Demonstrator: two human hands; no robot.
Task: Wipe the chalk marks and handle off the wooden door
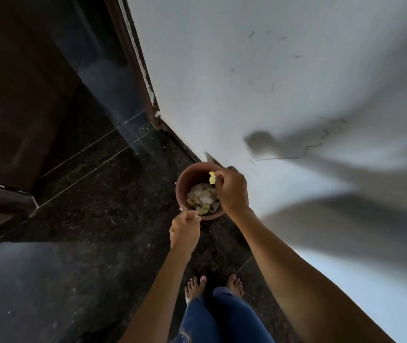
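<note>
Door stands left; hands over pot.

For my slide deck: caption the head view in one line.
Standing barefoot by a white wall, right hand holds a yellow scrap over a terracotta pot of scraps; left hand pinches another.

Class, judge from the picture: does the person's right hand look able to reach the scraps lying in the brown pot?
Probably yes. The right hand hovers over the open mouth of the pot, pinching a yellow scrap; no lid or other object lies between it and the scraps below.
</note>
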